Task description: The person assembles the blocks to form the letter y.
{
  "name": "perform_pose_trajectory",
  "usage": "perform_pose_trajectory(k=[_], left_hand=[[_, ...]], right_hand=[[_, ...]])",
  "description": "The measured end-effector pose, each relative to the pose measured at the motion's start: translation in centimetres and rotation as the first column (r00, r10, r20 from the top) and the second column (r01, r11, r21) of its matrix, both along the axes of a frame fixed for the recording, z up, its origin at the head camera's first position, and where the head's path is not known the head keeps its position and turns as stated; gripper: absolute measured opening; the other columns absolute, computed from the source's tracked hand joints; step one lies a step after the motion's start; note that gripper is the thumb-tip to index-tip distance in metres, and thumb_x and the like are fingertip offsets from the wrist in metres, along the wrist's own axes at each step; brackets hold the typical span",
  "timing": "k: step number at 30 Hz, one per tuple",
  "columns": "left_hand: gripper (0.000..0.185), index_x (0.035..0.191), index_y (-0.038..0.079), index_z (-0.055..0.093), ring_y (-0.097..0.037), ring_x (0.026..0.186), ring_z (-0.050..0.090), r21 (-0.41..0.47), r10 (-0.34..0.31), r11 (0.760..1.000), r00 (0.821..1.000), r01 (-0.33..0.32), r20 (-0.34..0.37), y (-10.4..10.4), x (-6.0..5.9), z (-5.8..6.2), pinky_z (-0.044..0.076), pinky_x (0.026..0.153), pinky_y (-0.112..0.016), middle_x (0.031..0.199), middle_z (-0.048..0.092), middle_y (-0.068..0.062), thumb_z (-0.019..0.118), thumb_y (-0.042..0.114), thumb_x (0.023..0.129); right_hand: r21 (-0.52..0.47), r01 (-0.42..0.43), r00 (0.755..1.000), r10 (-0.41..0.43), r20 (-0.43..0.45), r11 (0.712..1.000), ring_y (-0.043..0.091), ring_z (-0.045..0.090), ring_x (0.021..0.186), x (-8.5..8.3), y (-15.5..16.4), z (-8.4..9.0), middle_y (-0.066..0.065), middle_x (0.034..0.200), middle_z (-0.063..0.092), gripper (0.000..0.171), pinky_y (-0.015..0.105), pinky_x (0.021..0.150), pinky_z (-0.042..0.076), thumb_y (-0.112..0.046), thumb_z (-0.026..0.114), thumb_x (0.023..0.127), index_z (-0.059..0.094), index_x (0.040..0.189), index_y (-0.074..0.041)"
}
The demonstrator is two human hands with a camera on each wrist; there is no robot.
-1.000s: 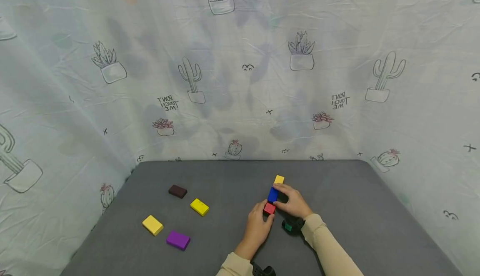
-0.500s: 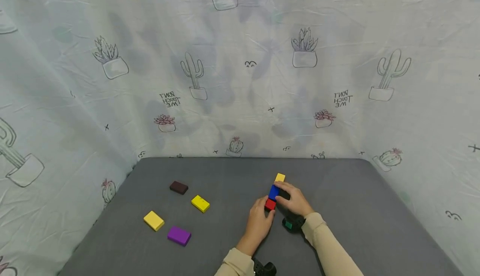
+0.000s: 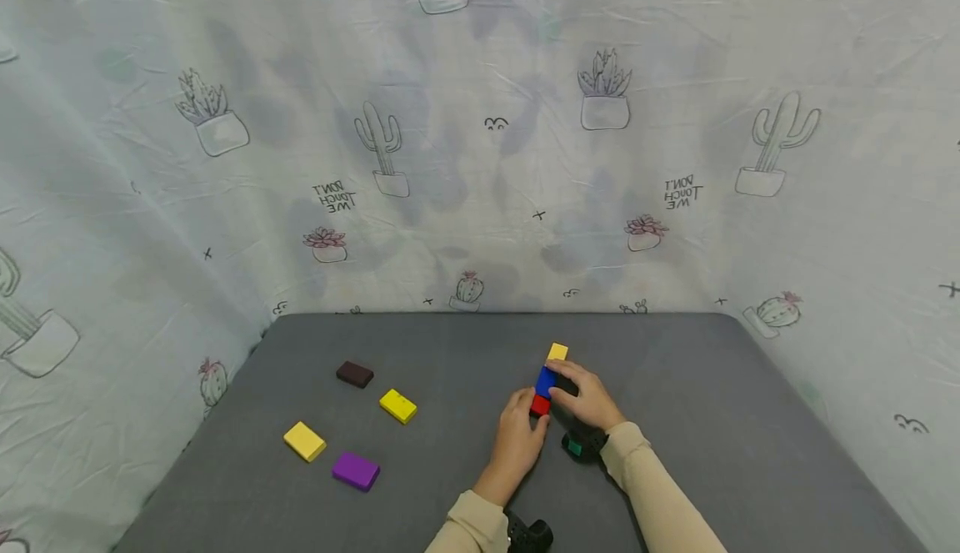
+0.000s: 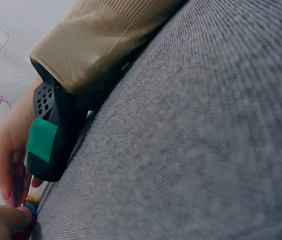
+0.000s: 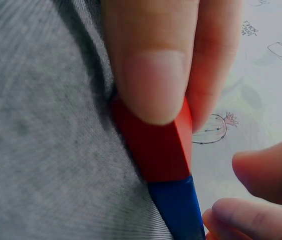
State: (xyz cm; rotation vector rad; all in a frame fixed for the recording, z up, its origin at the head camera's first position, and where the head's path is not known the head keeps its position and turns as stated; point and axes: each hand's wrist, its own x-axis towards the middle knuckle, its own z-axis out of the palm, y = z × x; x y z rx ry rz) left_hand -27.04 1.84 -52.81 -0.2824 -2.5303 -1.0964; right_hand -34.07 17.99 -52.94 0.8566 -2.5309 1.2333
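Note:
On the grey table, a red block (image 3: 539,405), a blue block (image 3: 545,382) and a yellow block (image 3: 557,351) lie end to end in a slanting row. My left hand (image 3: 517,440) pinches the red block between thumb and fingers; its thumb covers part of the block in the right wrist view. From the right, my right hand (image 3: 590,399) holds the blue block (image 5: 180,207), thumb at the near end and a finger by the yellow block. Red and blue touch in the right wrist view. In the left wrist view the row is mostly hidden behind fingers.
Loose on the left half of the table (image 3: 450,369) lie a dark brown block (image 3: 355,374), a bright yellow block (image 3: 398,406), a pale yellow block (image 3: 304,441) and a purple block (image 3: 356,471). A cactus-print curtain (image 3: 480,161) stands behind the table.
My left hand has brought the red block up against the blue block's near end; it looked tilted before and now lies in line. My right hand keeps its hold.

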Motion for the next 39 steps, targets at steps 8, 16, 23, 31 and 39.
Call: perform_pose_trajectory(k=[8, 16, 23, 31, 39], left_hand=[[0.045, 0.122, -0.006, 0.06, -0.028, 0.107, 0.062, -0.037, 0.023, 0.999, 1.0, -0.024, -0.006, 0.23, -0.36, -0.05, 0.052, 0.091, -0.042, 0.121, 0.059, -0.015, 0.073, 0.015, 0.083], [0.047, 0.123, -0.007, 0.059, -0.028, 0.109, 0.061, -0.105, 0.029, 0.994, 0.999, -0.031, -0.017, 0.36, -0.48, -0.13, 0.052, 0.091, -0.041, 0.123, 0.057, -0.016, 0.072, 0.016, 0.084], [0.051, 0.126, -0.006, 0.056, -0.028, 0.111, 0.059, -0.213, 0.03, 0.976, 0.999, -0.037, -0.034, 0.46, -0.52, -0.33, 0.053, 0.09, -0.042, 0.127, 0.054, -0.017, 0.072, 0.018, 0.084], [0.055, 0.128, -0.006, 0.053, -0.028, 0.113, 0.059, -0.168, 0.021, 0.986, 1.0, -0.022, -0.005, 0.43, -0.34, -0.26, 0.052, 0.091, -0.042, 0.128, 0.053, -0.017, 0.072, 0.018, 0.083], [0.055, 0.131, -0.005, 0.05, -0.03, 0.115, 0.057, -0.04, -0.002, 0.999, 0.998, 0.005, 0.061, 0.13, -0.34, -0.26, 0.049, 0.095, -0.044, 0.132, 0.05, -0.016, 0.071, 0.016, 0.085]], right_hand=[[0.016, 0.02, 1.0, -0.02, -0.009, 1.0, 0.045, 0.043, 0.128, 0.01, 0.06, -0.02, 0.024, 0.139, 0.047, 0.052, 0.062, 0.098, 0.039, -0.022, 0.063, 0.09, 0.051, 0.134, 0.002], [0.157, 0.061, 0.993, -0.077, 0.093, 0.986, 0.04, 0.018, 0.143, 0.35, -0.25, 0.29, 0.02, 0.152, 0.029, 0.077, 0.062, 0.109, 0.026, -0.039, 0.067, 0.086, 0.035, 0.145, 0.001], [0.212, 0.041, 0.99, -0.068, 0.121, 0.976, 0.04, 0.017, 0.143, 0.46, -0.41, 0.63, 0.02, 0.153, 0.026, 0.082, 0.061, 0.11, 0.025, -0.043, 0.066, 0.085, 0.033, 0.145, 0.002], [0.227, 0.015, 0.994, -0.038, 0.099, 0.974, 0.037, 0.02, 0.143, 0.23, -0.35, 0.24, 0.019, 0.154, 0.025, 0.083, 0.055, 0.114, 0.02, -0.045, 0.065, 0.086, 0.032, 0.145, 0.002], [0.228, 0.025, 0.996, -0.043, 0.076, 0.973, 0.038, 0.022, 0.142, 0.24, -0.33, 0.08, 0.02, 0.153, 0.027, 0.081, 0.055, 0.114, 0.021, -0.043, 0.066, 0.085, 0.034, 0.145, 0.002]])
